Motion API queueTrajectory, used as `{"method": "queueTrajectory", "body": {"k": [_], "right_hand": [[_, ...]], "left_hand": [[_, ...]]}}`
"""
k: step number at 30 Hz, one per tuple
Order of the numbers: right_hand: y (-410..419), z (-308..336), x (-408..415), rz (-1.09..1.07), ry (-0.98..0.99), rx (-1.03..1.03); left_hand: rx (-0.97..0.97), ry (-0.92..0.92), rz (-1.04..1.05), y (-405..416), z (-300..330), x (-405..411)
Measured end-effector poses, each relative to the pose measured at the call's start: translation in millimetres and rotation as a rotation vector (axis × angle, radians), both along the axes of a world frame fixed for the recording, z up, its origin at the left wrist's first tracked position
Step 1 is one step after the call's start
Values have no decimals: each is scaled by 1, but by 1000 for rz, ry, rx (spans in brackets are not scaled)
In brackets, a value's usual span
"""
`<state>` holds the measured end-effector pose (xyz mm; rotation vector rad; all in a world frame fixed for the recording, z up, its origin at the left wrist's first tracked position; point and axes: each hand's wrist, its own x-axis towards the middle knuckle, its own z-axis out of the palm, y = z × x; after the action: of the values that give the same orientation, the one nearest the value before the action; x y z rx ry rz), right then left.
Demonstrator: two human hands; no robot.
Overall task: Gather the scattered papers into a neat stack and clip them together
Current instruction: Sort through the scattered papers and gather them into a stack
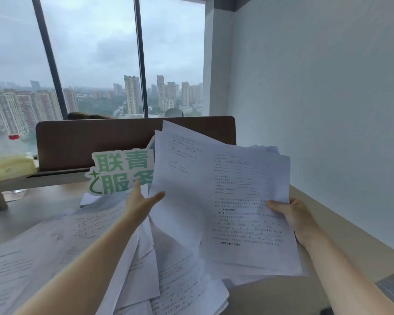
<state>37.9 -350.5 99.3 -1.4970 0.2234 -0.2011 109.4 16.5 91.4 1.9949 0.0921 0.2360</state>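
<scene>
You are pinching fanned bundle of white printed paper sheets (225, 189) in right hand (293, 214), raised above loose white sheets scattered on pale desk (62, 242), likely keeping gathered pages apart from rest. Left hand (141, 201) spreading open, empty, touching bundle's left edge, probably steadying it. Bundle edges uneven, sheets splaying. No clip showing.

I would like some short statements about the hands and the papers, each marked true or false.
1. The right hand holds a bunch of papers in the air. True.
2. The left hand is closed in a grip on a clip. False: it is open, at the bunch's left edge; no clip shows.
3. More loose sheets lie on the desk. True.
4. The green sign lies on top of the held papers. False: it stands behind them.
</scene>
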Motion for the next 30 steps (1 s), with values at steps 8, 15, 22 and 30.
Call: {"method": "queueTrajectory", "body": {"k": [8,15,22,30], "right_hand": [[-13,23,0,74,-114,46],[-6,18,1,96,-128,94],[12,8,5,148,-97,122],[34,8,6,147,-123,140]], "left_hand": [[-232,15,-76,-5,23,19],[-201,-30,-61,7,23,11],[-397,64,-217,-8,9,-7],[-538,70,-246,-36,5,-22]]}}
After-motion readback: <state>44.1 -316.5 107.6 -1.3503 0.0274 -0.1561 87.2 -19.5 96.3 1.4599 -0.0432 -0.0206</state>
